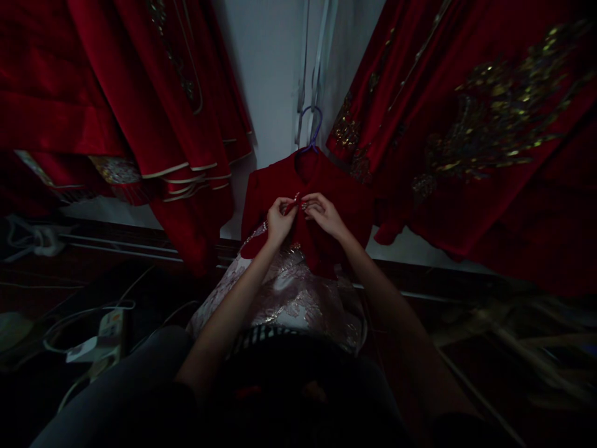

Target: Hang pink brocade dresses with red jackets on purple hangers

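A small red jacket [275, 177] hangs in front of me on a purple hanger [318, 127]. My left hand [281, 221] pinches the left front edge of the jacket, just below the collar. Across from it, my right hand [325, 214] has its fingers closed on the opposite front edge. Small shiny trim shows at both fingertips, too small to make out. Below the jacket spreads a pale, shiny patterned skirt [298, 289], partly hidden by my forearms.
Red garments [153, 124] with pale edging hang on the left. More red cloth with gold sequin embroidery [504, 106] hangs on the right. The hanger hooks onto white door handles [302, 81]. A power strip [111, 326] with cables lies at lower left.
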Demonstrator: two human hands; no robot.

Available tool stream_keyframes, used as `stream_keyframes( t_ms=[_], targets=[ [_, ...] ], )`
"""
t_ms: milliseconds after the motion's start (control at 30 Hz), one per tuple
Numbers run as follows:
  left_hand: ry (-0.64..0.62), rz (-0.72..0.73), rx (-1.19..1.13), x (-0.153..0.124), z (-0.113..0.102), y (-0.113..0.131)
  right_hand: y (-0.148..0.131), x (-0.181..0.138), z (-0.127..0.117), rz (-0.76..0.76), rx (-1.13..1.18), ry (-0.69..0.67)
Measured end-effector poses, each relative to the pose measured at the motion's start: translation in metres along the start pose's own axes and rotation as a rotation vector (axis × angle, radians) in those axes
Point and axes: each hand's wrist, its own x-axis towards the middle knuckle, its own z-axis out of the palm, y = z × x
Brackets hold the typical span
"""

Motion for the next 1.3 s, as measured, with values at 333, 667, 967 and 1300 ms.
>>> stream_keyframes(
  t_ms=[333, 667, 967, 1300],
  targets=[
    [-0.233, 0.091, 0.158, 0.012, -0.017, -0.005, 0.022, 0.001, -0.006, 0.011, 0.074, 0.074],
    [-0.439, 0.316, 0.583, 0.013, -0.023, 0.030, 0.018, -0.004, 0.007, -0.060, -0.043, 0.296],
    [-0.525, 0.358, 0.616, 0.021, -0.027, 0.039, 0.011, -0.009, 0.010, -0.154, -0.119, 0.342],
    [-0.579, 0.385, 0.669, 0.023, -0.023, 0.041, 0.012, -0.008, 0.000, -0.146, -0.139, 0.313]
  ],
)
